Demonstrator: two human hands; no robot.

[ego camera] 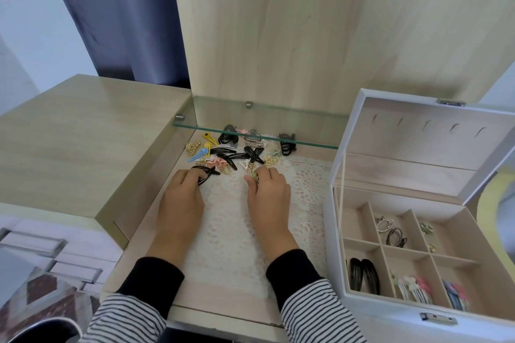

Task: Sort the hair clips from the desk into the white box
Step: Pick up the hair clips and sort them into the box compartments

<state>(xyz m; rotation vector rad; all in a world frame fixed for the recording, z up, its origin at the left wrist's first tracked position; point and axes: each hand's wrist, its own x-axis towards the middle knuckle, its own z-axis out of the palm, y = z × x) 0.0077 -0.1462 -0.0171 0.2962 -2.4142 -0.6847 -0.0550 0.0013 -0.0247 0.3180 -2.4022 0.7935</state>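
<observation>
A heap of hair clips (pixel 237 152), black, gold, yellow, blue and pink, lies at the back of the desk on a lace mat (pixel 303 192). My left hand (pixel 182 198) curls its fingers round black snap clips (pixel 207 174) at the heap's near left edge. My right hand (pixel 269 192) pinches a small pale green clip (pixel 253 177) at the heap's near right edge. The white box (pixel 334 245) stands open at the right; its compartments hold black snap clips (pixel 363 274), striped clips, rings and small clips.
A glass shelf (pixel 256 132) hangs over the back of the heap. The box's raised lid (pixel 423 142) leans back at right. A higher wooden desk section (pixel 83 131) is at left, and a wooden panel rises behind.
</observation>
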